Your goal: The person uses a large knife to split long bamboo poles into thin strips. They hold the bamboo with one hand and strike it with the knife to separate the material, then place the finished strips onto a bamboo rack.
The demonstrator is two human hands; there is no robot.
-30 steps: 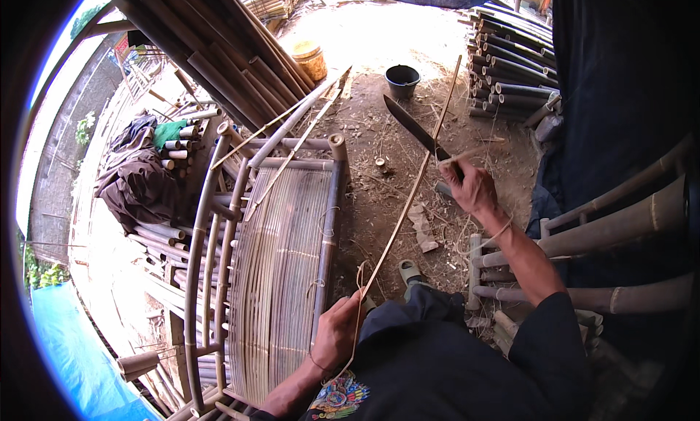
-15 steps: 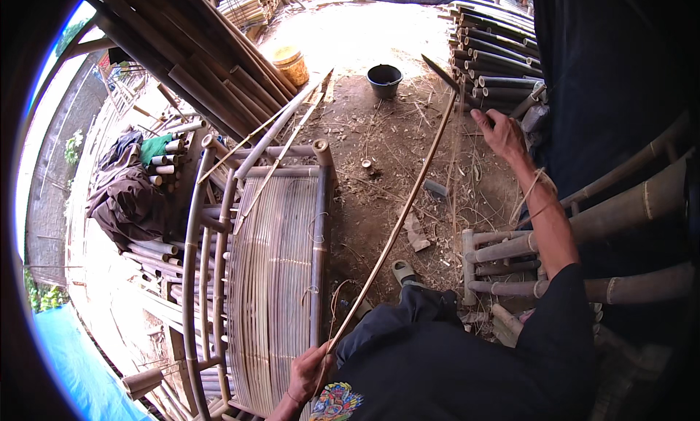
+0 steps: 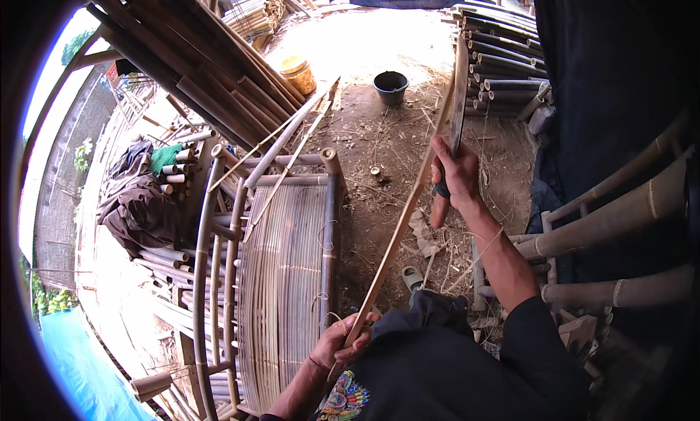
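My left hand (image 3: 343, 342) is closed around the lower end of a long, thin bamboo strip (image 3: 397, 253). The strip slants up and away to the right, past my right hand. In my right hand (image 3: 459, 177) is a large knife (image 3: 459, 104), gripped by its brown wooden handle, with the blade pointing up and away. Blade and strip run close side by side; whether they touch, I cannot tell. My right thumb lies beside the strip. A bamboo bench (image 3: 292, 290) with a slatted seat stands to the left of my left hand.
A black bucket (image 3: 391, 88) and a yellowish bucket (image 3: 298, 75) stand on the dirt floor ahead, among shavings. Stacked bamboo poles (image 3: 503, 64) lie far right. Dark cloth (image 3: 138, 202) covers poles on the left. A bamboo frame (image 3: 605, 231) is at right.
My right hand has come nearer and to the left, and the knife has swung from slanting across the strip's far end to lying alongside it. My left hand has shifted slightly up and right.
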